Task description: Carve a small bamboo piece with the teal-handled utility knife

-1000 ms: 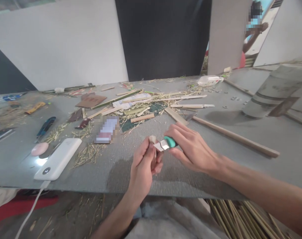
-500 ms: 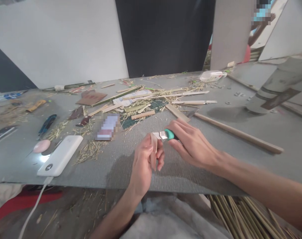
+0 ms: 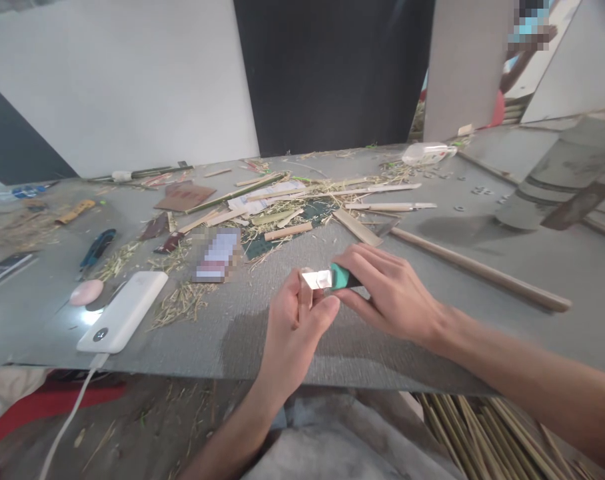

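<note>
Near the table's front edge, my left hand (image 3: 293,327) is closed round a small wooden piece (image 3: 305,300), its thumb stretched toward my right hand. My right hand (image 3: 390,290) grips a utility knife (image 3: 340,275) with a green front end and a dark handle mostly hidden in the palm. The knife's bright blade points left and lies against the upper end of the wooden piece. Beyond the hands, a flat wooden strip (image 3: 356,227) and a short light stick (image 3: 288,231) lie among shavings.
A white power bank (image 3: 125,313) with a cable lies left, beside a lit phone (image 3: 216,255) and a teal cutter (image 3: 97,248). A long wooden rod (image 3: 482,270) and a large cylindrical container (image 3: 542,180) are at the right. A person's arm shows at the upper right.
My left thumb has moved right, toward the knife, and now covers the lower part of the wooden piece. The blade has turned slightly and looks brighter.
</note>
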`<state>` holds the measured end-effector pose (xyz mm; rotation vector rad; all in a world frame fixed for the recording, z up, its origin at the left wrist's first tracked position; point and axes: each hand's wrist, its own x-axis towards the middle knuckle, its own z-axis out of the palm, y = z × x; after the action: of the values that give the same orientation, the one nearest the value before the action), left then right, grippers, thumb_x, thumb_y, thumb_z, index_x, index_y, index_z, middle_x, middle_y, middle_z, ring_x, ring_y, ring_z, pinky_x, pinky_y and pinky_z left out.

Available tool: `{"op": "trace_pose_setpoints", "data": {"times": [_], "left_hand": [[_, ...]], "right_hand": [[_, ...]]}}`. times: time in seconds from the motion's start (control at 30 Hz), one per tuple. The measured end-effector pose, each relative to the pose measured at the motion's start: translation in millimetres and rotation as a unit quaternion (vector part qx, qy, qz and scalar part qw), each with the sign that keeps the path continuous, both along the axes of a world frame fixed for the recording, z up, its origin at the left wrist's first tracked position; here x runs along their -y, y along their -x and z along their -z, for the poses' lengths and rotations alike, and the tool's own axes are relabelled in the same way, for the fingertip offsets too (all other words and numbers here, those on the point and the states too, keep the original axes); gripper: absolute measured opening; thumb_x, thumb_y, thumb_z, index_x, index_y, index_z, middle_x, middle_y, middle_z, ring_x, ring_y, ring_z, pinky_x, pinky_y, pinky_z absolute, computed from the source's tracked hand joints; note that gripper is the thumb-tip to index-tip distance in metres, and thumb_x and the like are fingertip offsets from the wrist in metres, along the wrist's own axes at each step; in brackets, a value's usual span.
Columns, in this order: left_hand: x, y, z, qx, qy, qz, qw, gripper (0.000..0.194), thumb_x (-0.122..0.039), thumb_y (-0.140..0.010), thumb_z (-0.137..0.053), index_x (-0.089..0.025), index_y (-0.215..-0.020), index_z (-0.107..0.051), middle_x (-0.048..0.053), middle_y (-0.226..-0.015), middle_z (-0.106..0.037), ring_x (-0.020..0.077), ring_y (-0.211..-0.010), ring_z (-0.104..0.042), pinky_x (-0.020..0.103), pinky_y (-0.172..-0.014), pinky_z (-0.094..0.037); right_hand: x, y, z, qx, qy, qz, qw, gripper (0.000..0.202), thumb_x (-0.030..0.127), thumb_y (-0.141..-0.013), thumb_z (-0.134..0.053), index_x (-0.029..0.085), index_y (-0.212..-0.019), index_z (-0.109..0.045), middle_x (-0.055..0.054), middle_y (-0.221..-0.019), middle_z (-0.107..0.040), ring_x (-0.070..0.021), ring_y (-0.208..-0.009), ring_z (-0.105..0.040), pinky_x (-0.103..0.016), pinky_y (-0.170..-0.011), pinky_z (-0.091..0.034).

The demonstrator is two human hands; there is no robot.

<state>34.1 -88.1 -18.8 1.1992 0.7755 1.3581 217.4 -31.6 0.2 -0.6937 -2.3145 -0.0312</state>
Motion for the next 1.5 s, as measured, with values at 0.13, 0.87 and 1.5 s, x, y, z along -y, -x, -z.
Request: {"op": "trace_pose_setpoints", "data": {"times": [0.13,0.87,1.5], "left_hand": [[1.8,-0.2,-2.9,-0.036,0.005,-0.018,0.999,0.03,-0.038,-0.095,-0.071,-0.021,-0.085,-0.049,-0.006,-0.07,-0.041,0.0087,-0.061,-0.038,0.021,-0.056,-0.035],[1.1,0.4,-4.7,-0.065,0.017,-0.023,0.997,0.039,-0.043,-0.094,-0.072,-0.021,-0.079,-0.042,-0.007,-0.065,-0.031,0.0083,-0.055,-0.026,0.023,-0.05,-0.023],[1.8,5.1,0.0,-0.102,0.048,-0.044,0.993,0.05,-0.051,-0.091,-0.074,-0.02,-0.071,-0.04,-0.006,-0.06,-0.029,0.0089,-0.055,-0.023,0.026,-0.05,-0.017]], "right_hand": [[1.1,-0.4,-0.4,0.002,-0.021,-0.01,1.0,0.03,0.044,-0.109,-0.045,0.016,-0.105,-0.055,-0.005,-0.088,-0.058,-0.0177,-0.073,-0.048,-0.032,-0.065,-0.038],[1.8,-1.4,-3.1,0.021,-0.051,-0.038,0.998,0.018,0.033,-0.105,-0.047,0.017,-0.108,-0.055,-0.005,-0.085,-0.058,-0.0185,-0.072,-0.049,-0.033,-0.064,-0.039],[6.6,-0.8,-4.2,0.053,-0.099,0.003,0.994,0.023,0.034,-0.106,-0.046,0.015,-0.109,-0.059,-0.009,-0.091,-0.067,-0.0211,-0.075,-0.06,-0.035,-0.063,-0.043]]}}
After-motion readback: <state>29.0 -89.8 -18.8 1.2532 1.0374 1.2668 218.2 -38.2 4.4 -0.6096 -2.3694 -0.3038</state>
